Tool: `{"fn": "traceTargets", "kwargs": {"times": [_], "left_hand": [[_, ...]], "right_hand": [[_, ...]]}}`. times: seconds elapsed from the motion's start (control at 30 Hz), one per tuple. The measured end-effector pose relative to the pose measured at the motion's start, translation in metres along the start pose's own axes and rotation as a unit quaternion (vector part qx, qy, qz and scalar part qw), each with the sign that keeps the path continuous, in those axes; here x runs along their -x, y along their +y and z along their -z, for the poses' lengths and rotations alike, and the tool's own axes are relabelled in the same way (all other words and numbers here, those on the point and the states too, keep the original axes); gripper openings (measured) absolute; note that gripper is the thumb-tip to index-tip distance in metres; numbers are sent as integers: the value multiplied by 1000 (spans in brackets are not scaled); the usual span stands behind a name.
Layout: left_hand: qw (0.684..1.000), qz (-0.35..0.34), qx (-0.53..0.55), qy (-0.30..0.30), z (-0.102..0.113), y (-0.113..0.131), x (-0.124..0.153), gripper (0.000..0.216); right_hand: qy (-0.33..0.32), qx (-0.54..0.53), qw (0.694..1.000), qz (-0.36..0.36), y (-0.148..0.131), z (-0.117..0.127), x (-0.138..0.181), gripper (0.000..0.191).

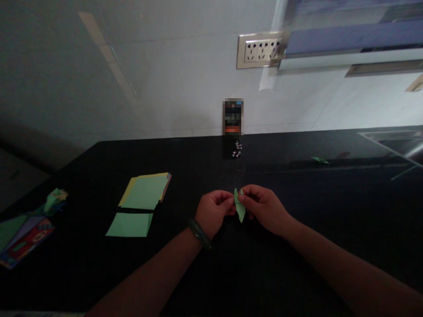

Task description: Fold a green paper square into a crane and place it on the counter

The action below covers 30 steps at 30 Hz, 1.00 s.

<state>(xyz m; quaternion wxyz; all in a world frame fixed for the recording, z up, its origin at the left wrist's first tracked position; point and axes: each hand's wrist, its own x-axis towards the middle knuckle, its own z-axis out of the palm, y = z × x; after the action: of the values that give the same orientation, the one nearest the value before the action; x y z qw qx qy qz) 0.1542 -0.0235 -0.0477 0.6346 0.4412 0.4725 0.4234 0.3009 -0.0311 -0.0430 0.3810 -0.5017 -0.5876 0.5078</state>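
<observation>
A small folded piece of light green paper [239, 207] is held upright just above the black table [297, 246], near its middle. My left hand [214, 212] pinches the paper's left side with closed fingers; a dark bangle circles that wrist. My right hand [264, 208] pinches the paper's right side, fingers curled. The two hands nearly touch around the paper.
A stack of coloured paper sheets [145, 190] with a green one on top lies to the left, and a single green sheet [129, 224] lies in front of it. Colourful packaging [24, 240] sits at the left edge. A small dark object [233, 119] leans on the wall. Another green paper piece [320, 160] lies far right.
</observation>
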Motion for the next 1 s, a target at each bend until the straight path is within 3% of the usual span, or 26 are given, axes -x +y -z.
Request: {"fn": "traceTargets", "kwargs": {"times": [0.63, 0.83, 1.0], "left_hand": [[996, -62, -63, -13, 1, -3, 3, 15], [988, -96, -124, 10, 2, -3, 5, 14], [963, -150, -223, 23, 5, -8, 4, 17]], "right_hand": [[66, 38, 997, 12, -1, -2, 1, 15], [51, 15, 999, -3, -4, -2, 2, 14], [71, 36, 997, 6, -5, -3, 2, 13]]}}
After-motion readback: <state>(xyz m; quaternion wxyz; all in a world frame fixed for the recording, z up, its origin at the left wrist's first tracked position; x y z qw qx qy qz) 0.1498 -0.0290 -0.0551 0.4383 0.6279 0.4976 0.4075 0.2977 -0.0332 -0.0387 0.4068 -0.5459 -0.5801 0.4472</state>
